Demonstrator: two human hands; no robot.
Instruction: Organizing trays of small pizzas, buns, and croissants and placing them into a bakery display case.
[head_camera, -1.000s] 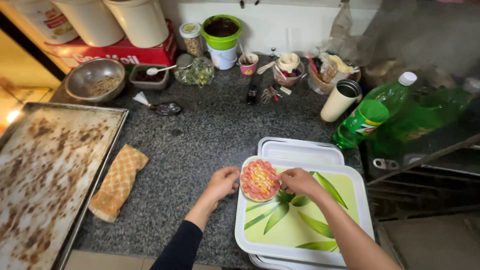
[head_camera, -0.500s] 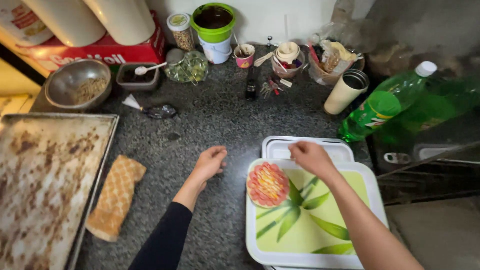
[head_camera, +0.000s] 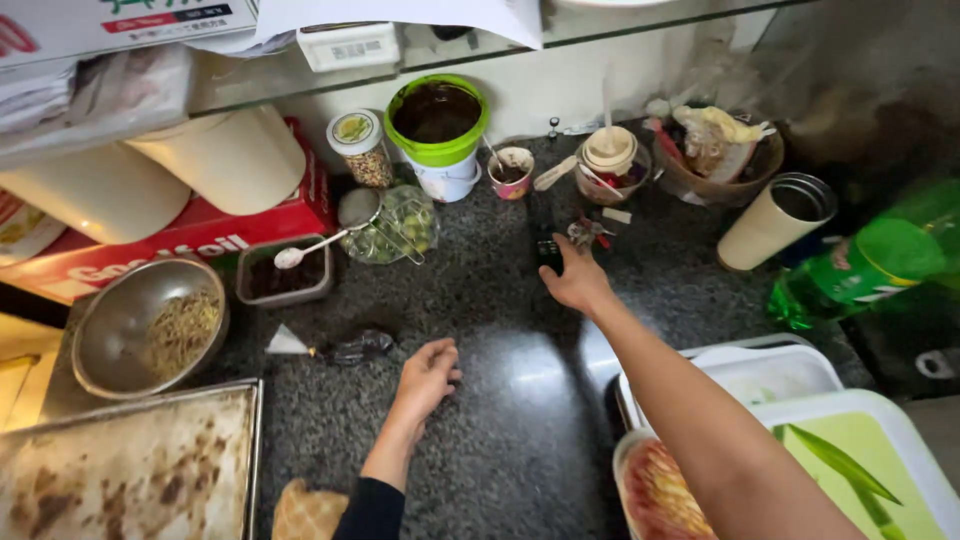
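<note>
- A small dark object (head_camera: 549, 251) is seen lying on the dark speckled surface (head_camera: 500, 420), just in front of a small glass bowl (head_camera: 612, 175) with a lid and spoon; its long axis runs away from the person, toward the back wall.
- The right hand (head_camera: 574, 282) is stretched forward over the surface, palm down, with the fingertips laid on the near end of the dark object; whether it is gripped cannot be told.
- The right forearm is extended diagonally from the lower right, passing above a white tray (head_camera: 770, 375) and a round topped flatbread (head_camera: 665, 495).
- The left hand (head_camera: 428, 377) is rested on the surface, fingers loosely curled and nothing held, near a clear piping bag (head_camera: 330, 348).
- A green-rimmed tub (head_camera: 440, 135) of dark sauce is placed behind, and a metal bowl (head_camera: 150, 325) and a stained baking tray (head_camera: 130, 470) are found at the left.
</note>
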